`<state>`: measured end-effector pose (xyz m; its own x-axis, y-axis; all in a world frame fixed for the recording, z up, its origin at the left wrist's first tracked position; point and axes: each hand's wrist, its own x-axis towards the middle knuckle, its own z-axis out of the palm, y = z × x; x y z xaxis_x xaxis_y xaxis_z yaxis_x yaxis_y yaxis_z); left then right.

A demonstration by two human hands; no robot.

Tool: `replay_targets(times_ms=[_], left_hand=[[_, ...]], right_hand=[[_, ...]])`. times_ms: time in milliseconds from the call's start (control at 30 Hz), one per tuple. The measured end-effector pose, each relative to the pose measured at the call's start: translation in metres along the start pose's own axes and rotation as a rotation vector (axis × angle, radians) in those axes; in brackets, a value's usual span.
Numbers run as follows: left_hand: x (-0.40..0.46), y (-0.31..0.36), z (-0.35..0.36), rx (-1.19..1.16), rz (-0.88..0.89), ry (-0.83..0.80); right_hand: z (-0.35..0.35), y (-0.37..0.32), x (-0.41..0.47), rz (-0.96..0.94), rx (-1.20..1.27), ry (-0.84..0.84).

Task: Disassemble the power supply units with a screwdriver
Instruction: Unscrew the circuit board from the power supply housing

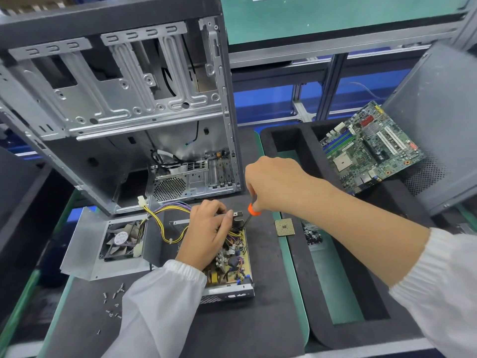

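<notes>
A dark mat (232, 319) carries the opened power supply (232, 264) (loose screws (113, 301) beside).

White long sleeves (160, 306), elastic gathered cuffs; bare hands.

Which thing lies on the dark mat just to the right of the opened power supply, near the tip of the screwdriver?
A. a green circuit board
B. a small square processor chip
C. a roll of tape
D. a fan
B: a small square processor chip lies flat on the mat right of the opened power supply, close to the screwdriver that the right hand holds.
</notes>
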<state>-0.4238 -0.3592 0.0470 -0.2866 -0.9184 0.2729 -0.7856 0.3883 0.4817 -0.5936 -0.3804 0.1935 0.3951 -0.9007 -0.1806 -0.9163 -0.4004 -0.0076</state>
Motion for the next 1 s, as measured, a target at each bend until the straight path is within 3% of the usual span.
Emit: replay_targets(times_ms=[467, 600, 700, 767, 867, 1000], left_hand=[[0.0, 0.007, -0.005, -0.027, 0.028, 0.018], [0.002, 0.012, -0.018, -0.393, -0.021, 0.115], [0.011, 0.016, -0.024, -0.746, -0.129, -0.054], [0.016, 0.019, -0.022, -0.812, -0.176, -0.114], [0.019, 0.018, -0.019, -0.834, -0.175, -0.053], [0.021, 0.021, -0.016, -0.782, -0.122, 0.03]], right_hand=[[-0.009, -0.022, 0.012, -0.075, -0.071, -0.052], [-0.016, -0.03, 0.018, -0.214, -0.076, -0.095], [-0.018, -0.033, 0.02, -0.301, -0.106, -0.036], [-0.019, -0.031, 0.019, -0.344, -0.084, -0.032], [-0.023, -0.024, 0.015, -0.324, -0.065, 0.036], [-0.022, -0.028, 0.011, -0.262, -0.308, 0.133]])
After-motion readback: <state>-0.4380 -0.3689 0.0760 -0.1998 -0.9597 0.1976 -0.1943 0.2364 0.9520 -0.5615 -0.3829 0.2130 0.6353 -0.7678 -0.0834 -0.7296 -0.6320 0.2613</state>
